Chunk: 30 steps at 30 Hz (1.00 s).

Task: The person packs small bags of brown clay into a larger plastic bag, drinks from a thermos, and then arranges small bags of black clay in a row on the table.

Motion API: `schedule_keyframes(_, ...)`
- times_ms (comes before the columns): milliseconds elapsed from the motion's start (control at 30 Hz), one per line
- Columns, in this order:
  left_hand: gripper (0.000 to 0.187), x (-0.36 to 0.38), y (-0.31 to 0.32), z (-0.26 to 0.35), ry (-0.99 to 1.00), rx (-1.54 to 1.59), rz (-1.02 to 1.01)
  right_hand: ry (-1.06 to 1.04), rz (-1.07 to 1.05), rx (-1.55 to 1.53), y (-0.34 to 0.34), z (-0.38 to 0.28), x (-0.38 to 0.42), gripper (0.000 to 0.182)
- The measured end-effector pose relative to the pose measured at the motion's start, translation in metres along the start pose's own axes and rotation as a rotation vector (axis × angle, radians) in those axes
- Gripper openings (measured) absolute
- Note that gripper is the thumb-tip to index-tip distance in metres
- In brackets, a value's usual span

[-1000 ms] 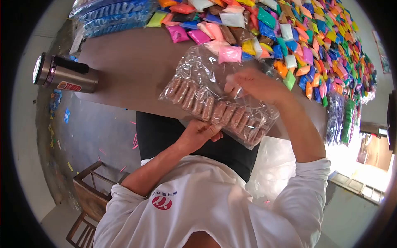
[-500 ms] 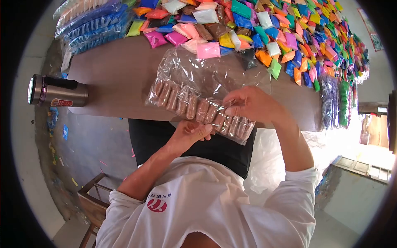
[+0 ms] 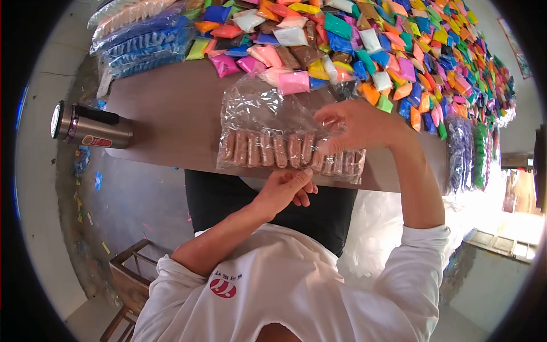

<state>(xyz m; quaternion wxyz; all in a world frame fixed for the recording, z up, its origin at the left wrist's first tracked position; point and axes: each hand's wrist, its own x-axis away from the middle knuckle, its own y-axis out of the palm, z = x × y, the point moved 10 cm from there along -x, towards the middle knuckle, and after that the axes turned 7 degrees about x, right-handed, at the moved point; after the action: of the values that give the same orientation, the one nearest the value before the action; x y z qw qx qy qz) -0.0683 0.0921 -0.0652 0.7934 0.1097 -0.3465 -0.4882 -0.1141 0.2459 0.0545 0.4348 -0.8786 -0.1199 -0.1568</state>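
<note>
A clear plastic bag lies across the near edge of the table, with a row of brown stick-shaped packets along its lower side. At the bag's near edge, my left hand has its thumb against the fingers, pinching the film by the middle of the row. Over the right half of the bag is my right hand. Its thumb and fingers are apart, the thumb close to the packets. Some packets are hidden beneath it.
A large heap of colourful small packets covers the far side of the brown table. Filled bags are stacked at the far left, and more stand at the right. A steel flask lies at the left edge.
The bag has turned from slanting to nearly level and lies more on the table. My right thumb and fingers have parted from their pinch. My left hand has shifted slightly right and down.
</note>
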Motion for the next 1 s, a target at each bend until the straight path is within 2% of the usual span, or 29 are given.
schedule_keyframes(100,0.044,0.000,0.000,-0.001,0.002,-0.043,0.009,-0.040,0.001,0.012,0.008,-0.020,-0.012,0.071)
schedule_keyframes(200,0.043,0.004,0.003,0.004,0.001,-0.080,-0.020,-0.059,-0.069,0.056,0.021,-0.025,-0.032,0.060)
schedule_keyframes(300,0.043,0.005,0.003,0.004,0.006,-0.067,-0.046,-0.063,-0.248,-0.009,0.043,-0.023,-0.044,0.046)
schedule_keyframes(400,0.043,0.006,0.003,0.004,0.016,-0.065,-0.063,-0.016,-0.309,-0.067,0.050,-0.017,-0.043,0.036)
schedule_keyframes(500,0.042,0.003,0.005,0.003,0.022,-0.103,-0.081,-0.013,-0.314,-0.053,0.050,-0.016,-0.041,0.037)
schedule_keyframes(600,0.042,0.002,0.007,0.003,0.026,-0.120,-0.089,-0.014,-0.396,-0.163,0.063,-0.002,-0.043,0.047)
schedule_keyframes(700,0.042,0.000,0.007,0.005,0.034,-0.123,-0.093,-0.021,-0.303,-0.111,0.051,-0.010,-0.040,0.060)
schedule_keyframes(800,0.042,0.000,0.007,0.003,0.032,-0.108,-0.082,-0.118,-0.168,-0.104,0.045,-0.028,-0.044,0.065)
schedule_keyframes(900,0.043,0.001,0.008,0.004,0.044,-0.119,-0.083,-0.094,-0.244,-0.058,0.053,-0.040,-0.053,0.068)
schedule_keyframes(1000,0.044,0.002,0.006,0.005,0.059,-0.123,-0.087,-0.070,-0.377,-0.162,0.064,-0.034,-0.063,0.067)
